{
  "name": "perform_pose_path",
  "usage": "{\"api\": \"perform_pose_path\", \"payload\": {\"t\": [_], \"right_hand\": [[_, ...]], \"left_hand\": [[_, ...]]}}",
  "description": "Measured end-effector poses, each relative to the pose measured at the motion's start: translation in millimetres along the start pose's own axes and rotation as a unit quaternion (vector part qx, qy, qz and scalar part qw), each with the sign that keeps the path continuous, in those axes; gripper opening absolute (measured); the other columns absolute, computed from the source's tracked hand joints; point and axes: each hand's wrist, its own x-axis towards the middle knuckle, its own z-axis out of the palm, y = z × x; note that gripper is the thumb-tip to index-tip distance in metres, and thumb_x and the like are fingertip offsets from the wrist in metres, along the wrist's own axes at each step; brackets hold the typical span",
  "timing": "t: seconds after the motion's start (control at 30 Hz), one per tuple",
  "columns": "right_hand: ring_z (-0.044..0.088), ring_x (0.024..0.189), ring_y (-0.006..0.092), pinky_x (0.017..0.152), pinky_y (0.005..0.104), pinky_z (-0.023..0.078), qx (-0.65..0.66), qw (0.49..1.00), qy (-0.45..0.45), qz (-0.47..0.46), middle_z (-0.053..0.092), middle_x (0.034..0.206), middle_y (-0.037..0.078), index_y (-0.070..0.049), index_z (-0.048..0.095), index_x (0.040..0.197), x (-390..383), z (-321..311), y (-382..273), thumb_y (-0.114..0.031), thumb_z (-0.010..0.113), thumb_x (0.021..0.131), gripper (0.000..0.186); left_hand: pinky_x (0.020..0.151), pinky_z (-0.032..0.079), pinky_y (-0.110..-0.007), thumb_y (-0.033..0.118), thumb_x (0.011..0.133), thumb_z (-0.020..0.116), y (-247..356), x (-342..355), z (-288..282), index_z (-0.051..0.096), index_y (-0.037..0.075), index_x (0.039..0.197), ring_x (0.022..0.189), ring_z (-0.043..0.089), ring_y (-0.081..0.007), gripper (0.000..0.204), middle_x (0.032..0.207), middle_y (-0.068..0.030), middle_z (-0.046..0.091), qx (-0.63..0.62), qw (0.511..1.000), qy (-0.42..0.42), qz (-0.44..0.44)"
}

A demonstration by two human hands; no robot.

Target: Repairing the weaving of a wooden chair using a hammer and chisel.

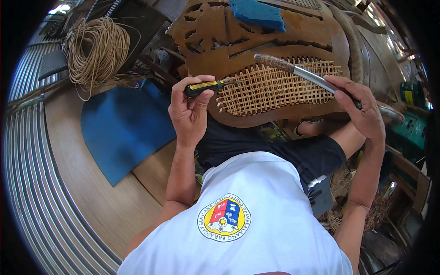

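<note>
A wooden chair part (211, 62) with a curved frame holds a panel of woven cane (270, 91), with short strand ends sticking out along its edges. My left hand (190, 105) grips a black and yellow screwdriver (204, 87), its thin metal shaft pointing right, over the left part of the cane. My right hand (360, 105) grips a long slim tool (311, 77) with a metal body and a worn brown far end, raised at a slant over the right part of the weave. A blue foam block (256, 13) lies on the carved wood above.
A coil of tan cord (94, 50) hangs at upper left. A blue sheet (123, 128) lies on wooden boards beside corrugated metal (23, 165) at left. My lap and legs are below the chair part. Green containers (408, 130) and wood scraps stand at right.
</note>
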Motion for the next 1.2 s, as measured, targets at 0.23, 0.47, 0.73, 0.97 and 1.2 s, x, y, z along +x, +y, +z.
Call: {"api": "perform_pose_path", "payload": {"t": [0.23, 0.47, 0.73, 0.97, 1.2], "right_hand": [[0.062, 0.08, 0.0149, 0.076, 0.0291, 0.05, -0.016, 0.996, 0.033, -0.08, 0.073, 0.096, 0.009, -0.002, 0.069, 0.131, 14.2, 17.5, -6.5, -0.022, 0.064, 0.105, 0.033], [0.063, 0.08, 0.0153, 0.075, 0.0306, 0.051, -0.032, 0.992, -0.019, -0.119, 0.071, 0.091, 0.01, -0.002, 0.07, 0.13, 32.3, 38.6, 1.2, -0.019, 0.065, 0.104, 0.032], [0.061, 0.086, 0.011, 0.079, 0.0268, 0.048, -0.031, 0.997, 0.055, -0.039, 0.073, 0.102, 0.006, -0.002, 0.069, 0.132, 17.7, 3.8, -9.4, -0.017, 0.062, 0.105, 0.032], [0.054, 0.082, 0.0056, 0.073, 0.0218, 0.043, 0.011, 0.995, 0.099, 0.008, 0.07, 0.1, -0.001, -0.003, 0.069, 0.134, -10.6, -7.3, -8.0, -0.014, 0.062, 0.105, 0.032], [0.061, 0.08, 0.0113, 0.074, 0.0274, 0.048, -0.014, 0.995, 0.04, -0.093, 0.073, 0.098, 0.007, -0.002, 0.07, 0.13, 21.8, 29.0, -0.1, -0.018, 0.063, 0.105, 0.031]], "left_hand": [[0.089, 0.054, -0.022, 0.012, 0.101, 0.07, -5.2, -6.1, -8.1, 0.053, 0.004, 0.126, 0.103, 0.067, -0.01, 0.031, 0.12, -0.012, 0.072, -0.024, 0.999, 0.019, -0.037], [0.097, 0.056, -0.031, 0.016, 0.103, 0.069, -11.0, -8.3, -0.6, 0.052, 0.005, 0.128, 0.108, 0.069, -0.0178, 0.032, 0.121, -0.0148, 0.071, -0.03, 0.999, -0.014, -0.041], [0.097, 0.055, -0.03, 0.016, 0.103, 0.069, -3.2, -2.2, 2.5, 0.052, 0.006, 0.126, 0.108, 0.068, -0.0176, 0.031, 0.12, -0.015, 0.072, -0.058, 0.998, -0.001, -0.03], [0.094, 0.056, -0.026, 0.009, 0.102, 0.068, -1.2, -1.5, -10.0, 0.053, 0.003, 0.127, 0.105, 0.067, -0.012, 0.03, 0.121, -0.0134, 0.071, -0.057, 0.998, 0.016, -0.018], [0.092, 0.057, -0.025, 0.009, 0.101, 0.069, -1.7, -8.7, -10.8, 0.053, 0.003, 0.128, 0.106, 0.067, -0.0119, 0.031, 0.119, -0.0126, 0.072, -0.023, 1.0, -0.004, -0.018]]}}
